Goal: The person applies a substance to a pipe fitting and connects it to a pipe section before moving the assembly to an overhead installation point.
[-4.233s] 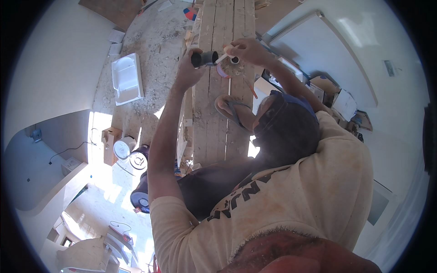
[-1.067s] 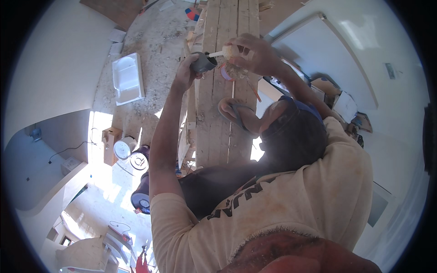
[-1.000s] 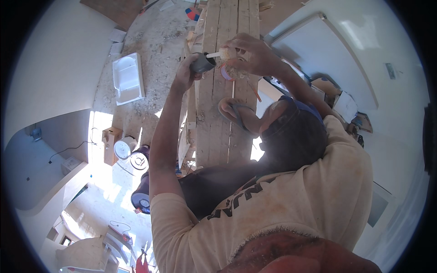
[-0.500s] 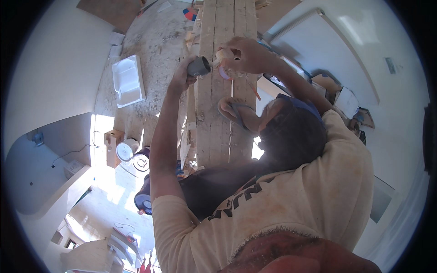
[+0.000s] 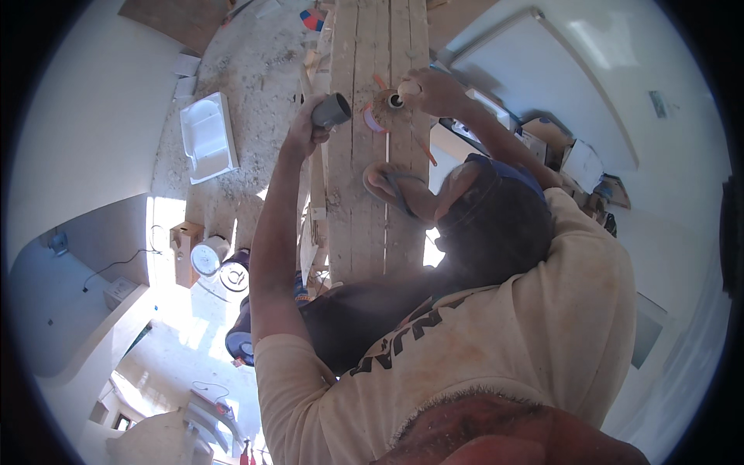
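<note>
My left hand (image 5: 304, 128) is closed round a short grey plastic pipe piece (image 5: 332, 112), its open end tilted up and to the right. Across the planks, my right hand (image 5: 434, 91) has its fingers bent together round a small pale piece (image 5: 408, 88) that I cannot identify. Just beside those fingers, a small round container (image 5: 382, 103) with a dark round opening and a pinkish side sits on the wooden planks (image 5: 360, 225). My foot in a flip-flop (image 5: 395, 188) rests on the same planks, near the container.
An orange strip (image 5: 428, 153) lies on the planks. On the dusty floor to the left are a white basin (image 5: 208, 138), a wooden box (image 5: 186, 252) and several buckets (image 5: 209, 256). Boxes and boards (image 5: 550, 133) stand on the right, beside a large leaning panel (image 5: 535, 85).
My right hand has drawn right, away from the grey pipe piece, uncovering the round container and its dark opening. My left hand keeps hold of the pipe piece.
</note>
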`<act>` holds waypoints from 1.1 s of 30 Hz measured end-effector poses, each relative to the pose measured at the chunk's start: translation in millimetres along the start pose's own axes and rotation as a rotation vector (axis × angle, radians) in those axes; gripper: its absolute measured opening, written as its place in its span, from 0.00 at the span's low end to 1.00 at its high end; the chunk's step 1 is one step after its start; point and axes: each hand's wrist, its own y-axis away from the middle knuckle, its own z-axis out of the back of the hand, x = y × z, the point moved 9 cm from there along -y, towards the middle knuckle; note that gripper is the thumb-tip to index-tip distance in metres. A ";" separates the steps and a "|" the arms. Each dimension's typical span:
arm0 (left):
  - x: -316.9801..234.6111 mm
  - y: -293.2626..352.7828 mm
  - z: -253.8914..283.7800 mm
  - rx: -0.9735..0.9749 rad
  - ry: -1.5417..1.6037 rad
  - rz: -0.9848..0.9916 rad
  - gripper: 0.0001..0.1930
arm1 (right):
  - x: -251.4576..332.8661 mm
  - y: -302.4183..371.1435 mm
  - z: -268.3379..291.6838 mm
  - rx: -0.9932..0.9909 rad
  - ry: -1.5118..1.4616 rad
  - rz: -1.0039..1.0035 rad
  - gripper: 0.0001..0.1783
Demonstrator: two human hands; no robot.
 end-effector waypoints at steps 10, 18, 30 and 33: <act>9.9 -1.8 -7.4 0.070 -0.006 0.012 0.19 | -0.1 -15.6 -56.2 0.157 0.024 0.078 0.28; 14.4 -4.1 -7.4 0.059 0.022 0.050 0.19 | -2.3 -5.7 -67.7 0.040 -0.019 0.062 0.27; 16.6 -5.6 -3.9 0.030 0.028 0.045 0.20 | -6.5 5.5 1.0 -0.046 -0.181 -0.151 0.28; 16.7 -7.1 -10.3 0.064 0.042 0.056 0.20 | -11.4 14.6 28.8 -0.043 -0.313 -0.179 0.28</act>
